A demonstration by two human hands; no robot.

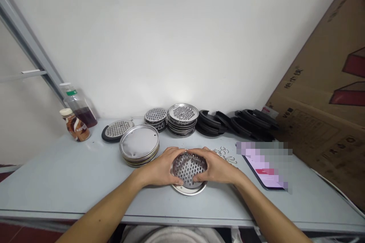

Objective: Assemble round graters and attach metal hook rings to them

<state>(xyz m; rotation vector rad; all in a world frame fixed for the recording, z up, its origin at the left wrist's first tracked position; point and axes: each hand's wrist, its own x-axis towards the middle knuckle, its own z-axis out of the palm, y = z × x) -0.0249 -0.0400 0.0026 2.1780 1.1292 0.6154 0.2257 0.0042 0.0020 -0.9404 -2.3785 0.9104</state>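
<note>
Between my two hands is a round metal grater disc (189, 170), its face full of raised holes. My left hand (169, 167) grips its left edge, thumb low on the rim. From the right, my right hand (210, 165) is curled round the opposite edge with its thumb on the face. Directly beneath the disc lies a shiny round metal lid (189, 191), its front rim showing. Whether the disc touches the lid cannot be made out. A stack of similar metal lids (139, 142) stands just left of my left hand. Small wire clips (225, 153) lie beyond my right hand.
Along the wall stand stacked grater discs (182, 114), a smaller grater stack (155, 115), and black curved rings (212, 121). One grater in a black ring (117, 130) lies left. Bottles (76, 125) stand far left; a phone (265, 171) and large carton (319, 121) are right.
</note>
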